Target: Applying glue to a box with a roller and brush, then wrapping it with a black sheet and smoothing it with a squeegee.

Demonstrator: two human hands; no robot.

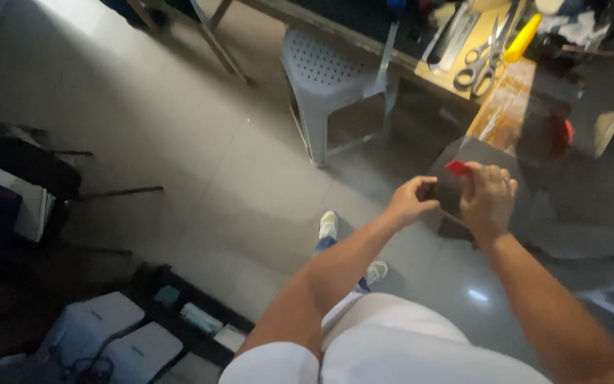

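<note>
- The left hand [412, 201] pinches the near edge of a dark sheet [477, 160], fingers curled around it, held out over the tiled floor [200, 142].
- The right hand [488, 198] grips a small red tool [457, 168] and presses it against that sheet.
- Beyond, on the tabletop's near edge, lie scissors [481, 60] and a yellow-handled tool [521, 37].
- An amber, plastic-wrapped package [506, 107] hangs off that edge.
- A grey plastic stool [332, 85] stands beside the table.
- White boxes [119, 338] sit at the floor's lower-left corner.
</note>
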